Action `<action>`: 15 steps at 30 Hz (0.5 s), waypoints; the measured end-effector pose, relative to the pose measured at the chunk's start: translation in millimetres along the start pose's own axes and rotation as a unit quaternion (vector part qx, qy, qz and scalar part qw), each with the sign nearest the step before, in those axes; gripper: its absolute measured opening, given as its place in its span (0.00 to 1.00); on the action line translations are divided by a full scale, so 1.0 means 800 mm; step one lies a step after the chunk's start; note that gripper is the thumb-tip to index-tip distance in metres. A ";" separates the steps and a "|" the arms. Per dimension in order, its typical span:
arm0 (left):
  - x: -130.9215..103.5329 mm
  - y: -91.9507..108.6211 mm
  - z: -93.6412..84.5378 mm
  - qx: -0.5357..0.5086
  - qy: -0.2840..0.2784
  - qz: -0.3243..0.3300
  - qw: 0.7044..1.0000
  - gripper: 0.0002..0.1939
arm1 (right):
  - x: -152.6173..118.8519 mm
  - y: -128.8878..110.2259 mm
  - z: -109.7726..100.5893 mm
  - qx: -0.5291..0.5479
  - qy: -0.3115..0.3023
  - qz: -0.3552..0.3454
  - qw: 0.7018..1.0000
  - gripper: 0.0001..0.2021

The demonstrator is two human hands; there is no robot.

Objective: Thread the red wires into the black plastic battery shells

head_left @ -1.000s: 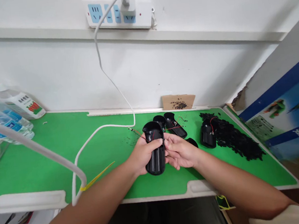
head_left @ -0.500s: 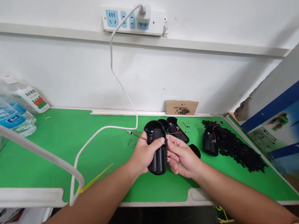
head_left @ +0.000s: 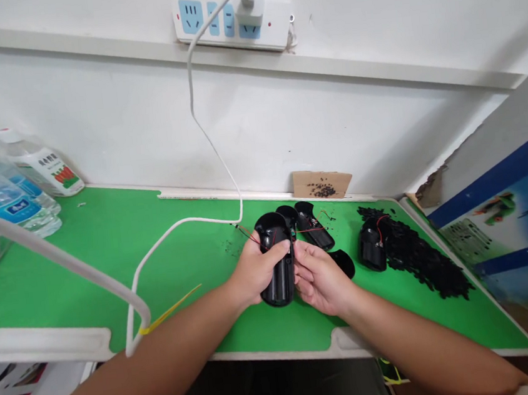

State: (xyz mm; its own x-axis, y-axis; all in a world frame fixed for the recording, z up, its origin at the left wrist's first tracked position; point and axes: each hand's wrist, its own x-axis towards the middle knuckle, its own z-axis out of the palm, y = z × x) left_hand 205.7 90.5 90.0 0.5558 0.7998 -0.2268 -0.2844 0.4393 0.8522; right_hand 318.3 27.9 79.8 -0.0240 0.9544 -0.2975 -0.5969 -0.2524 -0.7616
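My left hand is wrapped round a black plastic housing, its thumb pressed across the front. Thin red and black wires stick out at the housing's upper left. At the housing's right edge, my right hand pinches with thumb and forefinger; whatever sits between those fingertips is too small to make out. Just behind lie similar black housings with thin wires. A curved black piece rests beyond my right hand, partly covered by it.
Right of my hands stand another black housing and a heap of small black parts. Cardboard with dark bits leans at the wall. A white cable runs from the power strip across the green table. Bottles stand left.
The view has tilted and shifted slightly. Both hands keep nearly the same hold at the black housing; the wires at its upper left have shifted a little.
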 end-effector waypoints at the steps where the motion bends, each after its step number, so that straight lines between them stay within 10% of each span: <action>1: -0.002 -0.001 0.000 0.003 0.000 -0.004 1.000 0.24 | -0.002 0.000 0.001 -0.006 -0.001 0.011 1.000 0.22; 15: -0.012 -0.009 0.005 0.037 -0.024 -0.037 0.998 0.23 | -0.008 -0.005 -0.006 -0.061 -0.053 0.063 0.995 0.21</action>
State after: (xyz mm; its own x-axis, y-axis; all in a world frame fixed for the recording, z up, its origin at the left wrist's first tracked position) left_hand 205.4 78.2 88.1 0.6109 0.7448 -0.2686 -0.1835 0.4632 0.8670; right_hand 324.5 22.0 82.0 -0.1805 0.9240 -0.3370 -0.4817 -0.3818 -0.7888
